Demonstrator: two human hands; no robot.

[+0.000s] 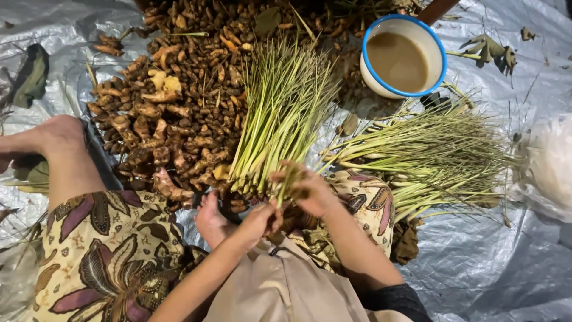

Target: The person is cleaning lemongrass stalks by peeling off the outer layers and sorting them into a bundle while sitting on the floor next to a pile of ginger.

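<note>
My left hand (260,218) and my right hand (307,191) meet at the base of a few green lemongrass stalks (288,179), gripping them from both sides. Just beyond lies a big bundle of lemongrass (283,107), stalk ends toward me, leaves fanning away. A second lemongrass heap (429,152) lies to the right. Behind the bundle spreads a pile of brown ginger-like rhizomes (179,113). I sit on the ground in a patterned cloth (101,256), one foot (208,217) beside my left hand.
A white enamel bowl with a blue rim (438,50), holding murky brown water, stands at the upper right. A grey plastic sheet (494,262) covers the ground. A clear plastic bag (551,167) sits at the right edge. Dry leaves lie scattered about.
</note>
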